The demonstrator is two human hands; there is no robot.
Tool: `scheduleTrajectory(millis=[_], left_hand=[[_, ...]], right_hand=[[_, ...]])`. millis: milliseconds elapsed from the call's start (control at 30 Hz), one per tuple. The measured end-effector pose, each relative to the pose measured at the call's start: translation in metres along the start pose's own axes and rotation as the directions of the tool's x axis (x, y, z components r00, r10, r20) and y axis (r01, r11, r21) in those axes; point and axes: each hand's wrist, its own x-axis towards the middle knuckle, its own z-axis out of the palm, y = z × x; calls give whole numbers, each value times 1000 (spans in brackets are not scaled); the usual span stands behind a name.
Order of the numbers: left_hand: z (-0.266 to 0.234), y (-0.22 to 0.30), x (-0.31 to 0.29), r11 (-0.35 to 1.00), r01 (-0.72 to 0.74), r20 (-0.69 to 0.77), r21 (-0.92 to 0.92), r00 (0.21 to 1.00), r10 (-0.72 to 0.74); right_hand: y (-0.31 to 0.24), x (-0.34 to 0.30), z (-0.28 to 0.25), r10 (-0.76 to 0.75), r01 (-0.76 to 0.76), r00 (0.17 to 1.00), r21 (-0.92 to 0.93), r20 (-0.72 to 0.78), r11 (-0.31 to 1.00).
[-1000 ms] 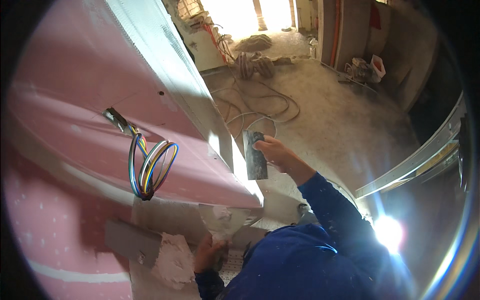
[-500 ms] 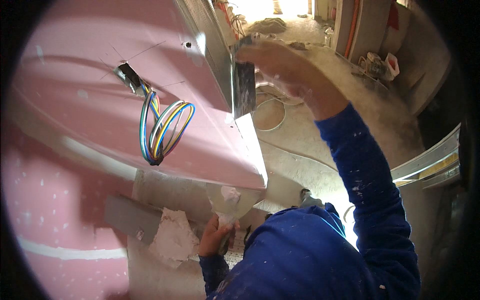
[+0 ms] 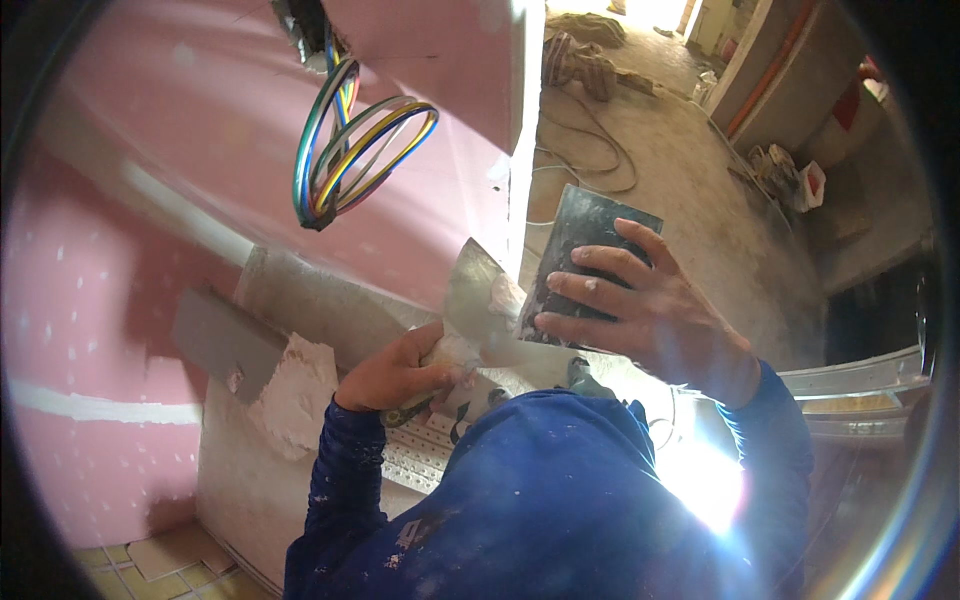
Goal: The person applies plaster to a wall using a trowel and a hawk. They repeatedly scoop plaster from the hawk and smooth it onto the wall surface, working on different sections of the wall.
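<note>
My left hand (image 3: 400, 370) is closed around the handle of a broad putty knife (image 3: 470, 285), its blade pointing up and carrying a pale lump of filler. In my right hand (image 3: 645, 310) is a dark flat rectangular spreader (image 3: 598, 225) with white smears. My fingers lie across its face, and the thumb is hidden. The spreader's lower corner is at the filler on the knife, overlapping or touching it; I cannot tell which. Just beyond the knife stands the bright edge (image 3: 518, 180) of the pink wallboard (image 3: 420, 180).
A looped bundle of coloured wires (image 3: 330, 170) hangs from a cut hole (image 3: 303, 38) in the board. At the left, a grey board (image 3: 225, 345) lies beside a broken whitish slab (image 3: 298, 390). Cables (image 3: 610, 150) and a heap of sacks (image 3: 580, 65) lie on the dusty floor.
My right hand has come down and back from the wallboard's edge with the spreader. My left hand has risen slightly with the putty knife, bringing the two tools together.
</note>
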Motion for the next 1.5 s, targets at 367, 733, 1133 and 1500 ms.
scheduleTrajectory(millis=[367, 733, 1133, 1500], left_hand=[[30, 23, 4, 996, -74, -96, -58, 993, 68], [22, -40, -40, 910, -188, -349, -370, 936, 52], [40, -55, -42, 891, -199, -380, -408, 924, 32], [29, -48, -52, 913, -181, -436, -365, 900, 4]], right_hand=[[3, -22, 6, -26, 16, 993, 86, 115, 996], [63, -68, 78, 603, 158, 717, 760, 351, -631], [78, -25, 88, 532, 332, 740, 463, 413, -822], [106, 55, 111, 686, 198, 626, 776, 370, -599]])
